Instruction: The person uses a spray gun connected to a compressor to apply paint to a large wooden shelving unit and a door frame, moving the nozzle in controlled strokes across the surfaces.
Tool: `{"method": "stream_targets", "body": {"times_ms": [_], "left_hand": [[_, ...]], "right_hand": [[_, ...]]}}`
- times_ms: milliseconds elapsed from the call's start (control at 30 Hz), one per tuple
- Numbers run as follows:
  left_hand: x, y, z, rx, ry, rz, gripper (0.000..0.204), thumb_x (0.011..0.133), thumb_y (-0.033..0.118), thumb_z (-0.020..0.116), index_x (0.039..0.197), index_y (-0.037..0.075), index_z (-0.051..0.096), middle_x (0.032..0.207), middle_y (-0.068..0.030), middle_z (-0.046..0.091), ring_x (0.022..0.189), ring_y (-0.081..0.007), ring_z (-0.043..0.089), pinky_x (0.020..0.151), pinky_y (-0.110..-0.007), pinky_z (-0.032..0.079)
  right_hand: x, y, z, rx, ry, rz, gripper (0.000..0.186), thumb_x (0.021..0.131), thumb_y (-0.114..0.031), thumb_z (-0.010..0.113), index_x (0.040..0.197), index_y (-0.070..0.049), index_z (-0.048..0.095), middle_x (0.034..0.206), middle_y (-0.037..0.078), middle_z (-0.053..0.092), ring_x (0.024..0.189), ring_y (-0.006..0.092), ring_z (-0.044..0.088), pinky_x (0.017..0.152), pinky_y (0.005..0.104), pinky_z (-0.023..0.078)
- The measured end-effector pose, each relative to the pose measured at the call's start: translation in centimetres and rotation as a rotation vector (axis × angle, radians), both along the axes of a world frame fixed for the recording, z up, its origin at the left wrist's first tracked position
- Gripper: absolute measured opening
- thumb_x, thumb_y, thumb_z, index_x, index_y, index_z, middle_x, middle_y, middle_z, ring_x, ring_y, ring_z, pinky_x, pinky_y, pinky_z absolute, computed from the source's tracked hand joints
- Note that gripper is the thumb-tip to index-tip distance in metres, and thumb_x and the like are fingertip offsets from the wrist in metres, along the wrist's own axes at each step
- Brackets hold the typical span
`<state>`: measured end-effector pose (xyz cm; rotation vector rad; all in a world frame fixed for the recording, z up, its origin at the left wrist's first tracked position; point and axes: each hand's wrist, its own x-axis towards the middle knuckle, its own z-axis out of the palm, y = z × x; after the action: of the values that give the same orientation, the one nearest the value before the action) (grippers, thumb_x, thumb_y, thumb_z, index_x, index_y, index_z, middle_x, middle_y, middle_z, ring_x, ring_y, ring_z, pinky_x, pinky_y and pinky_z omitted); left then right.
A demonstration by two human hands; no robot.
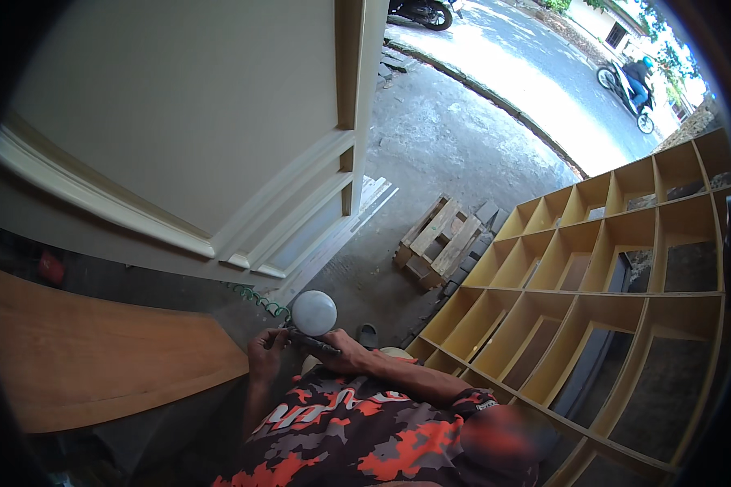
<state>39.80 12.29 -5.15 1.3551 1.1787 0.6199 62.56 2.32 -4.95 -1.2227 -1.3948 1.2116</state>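
Note:
A spray gun (313,342) with a round whitish cup (313,313) on top is in front of my body. My right hand (346,354) is closed around the gun from the right; the gun partly hides the fingers. My left hand (266,355) is at the gun's left end, thumb and fingers pinched on a small part there that is too small to name. A green coiled air hose (256,298) runs up to the gun beside the left hand.
At upper left stands a large cream panelled piece (179,122). An orange-brown wooden board (105,349) lies left of me. To the right is a yellowish compartment shelf (581,296). Ahead are a wooden pallet (440,242) and a road with a motorcycle rider (635,81).

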Motion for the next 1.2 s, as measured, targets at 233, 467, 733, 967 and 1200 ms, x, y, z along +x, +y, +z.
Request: {"method": "stream_targets", "body": {"times_ms": [233, 467, 733, 967, 1200], "left_hand": [[3.0, 0.6, 0.6, -0.088, -0.116, 0.048, 0.033, 0.108, 0.031, 0.071, 0.12, 0.001, 0.076, 0.092, -0.0013, 0.075, 0.082, -0.008, 0.066, 0.077, -0.027, 0.053], [2.1, 1.6, -15.4, 0.066, 0.004, -0.268, 0.052, 0.112, 0.046, 0.053, 0.133, 0.001, 0.068, 0.114, -0.0203, 0.075, 0.104, -0.0349, 0.074, 0.094, -0.046, 0.057], [4.8, 3.1, -13.6, 0.432, 0.336, -0.869, 0.045, 0.106, 0.046, 0.062, 0.133, 0.01, 0.071, 0.137, -0.0203, 0.069, 0.129, -0.0413, 0.064, 0.111, -0.053, 0.048], [8.3, 7.2, -17.2, 0.755, 0.482, -0.803, 0.058, 0.099, 0.048, 0.07, 0.134, 0.002, 0.068, 0.15, -0.0274, 0.056, 0.131, -0.0416, 0.059, 0.108, -0.053, 0.05], [11.7, 12.3, -32.0, 0.31, 0.982, -1.142, 0.049, 0.09, 0.051, 0.07, 0.107, 0.007, 0.082, 0.102, -0.0234, 0.079, 0.109, -0.0404, 0.073, 0.108, -0.057, 0.05]], "right_hand": [[1.0, 0.3, -0.2, -0.072, 0.005, -0.027, 0.028, 0.105, -0.01, 0.068, 0.131, 0.0, 0.071, 0.111, 0.018, 0.078, 0.1, 0.0256, 0.075, 0.09, 0.04, 0.058], [2.0, 1.9, 5.2, 0.162, 0.066, -0.244, 0.019, 0.102, -0.008, 0.071, 0.12, 0.0, 0.072, 0.101, 0.018, 0.076, 0.091, 0.0294, 0.074, 0.082, 0.0411, 0.058], [4.5, 4.1, 5.5, -0.041, 0.048, -0.67, 0.008, 0.106, -0.007, 0.065, 0.107, -0.004, 0.072, 0.084, 0.002, 0.072, 0.069, 0.0067, 0.058, 0.061, 0.0297, 0.047], [8.8, 4.9, -0.5, -0.274, 0.113, -0.827, 0.01, 0.106, -0.008, 0.068, 0.112, 0.0, 0.07, 0.092, 0.007, 0.076, 0.081, 0.0124, 0.067, 0.075, 0.0318, 0.055], [13.1, 9.3, -15.8, -0.347, 0.069, -0.866, 0.014, 0.108, -0.014, 0.069, 0.112, -0.001, 0.071, 0.089, 0.005, 0.075, 0.079, 0.0109, 0.065, 0.075, 0.0307, 0.054]]}}
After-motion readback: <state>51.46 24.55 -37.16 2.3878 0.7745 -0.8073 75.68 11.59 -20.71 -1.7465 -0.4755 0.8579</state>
